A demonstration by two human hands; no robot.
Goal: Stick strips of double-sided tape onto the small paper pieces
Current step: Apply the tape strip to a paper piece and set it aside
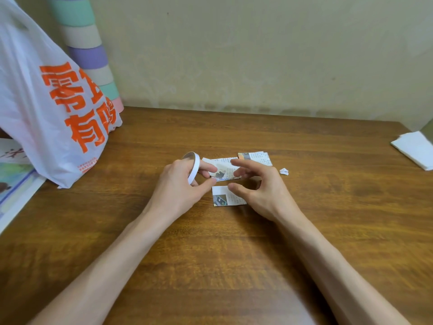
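A: Left hand (180, 181), quick.
B: It grips the tape roll (194, 166), thumb and fingers curled round the white ring. The roll is up on edge, tilted.
A: Right hand (260, 186)?
B: It has hold of nothing. The fingers are loosely bent and spread, thumb and forefinger well apart, at 3 o'clock of the roll. Can't tell if it touches paper.
A: Paper pieces?
B: Three printed ones flat on the wooden table (234, 266). The middle piece (222, 168) is between the hands, with fingertips over both ends. The near piece (222, 197) is at its 6 o'clock, with the right thumb over its right side. The far piece (257, 157) is at 1 o'clock, partly behind the right fingers. A white scrap (284, 171) lies at 3 o'clock of the right hand, apart from it.
A: Further out?
B: A plastic bag (46, 102) with orange characters is at 10 o'clock, and a pastel-banded column (89, 50) stands behind it by the wall. A booklet (14, 184) is at 9 o'clock, partly under the bag. Folded white sheets (414, 148) sit at 3 o'clock by the table edge.
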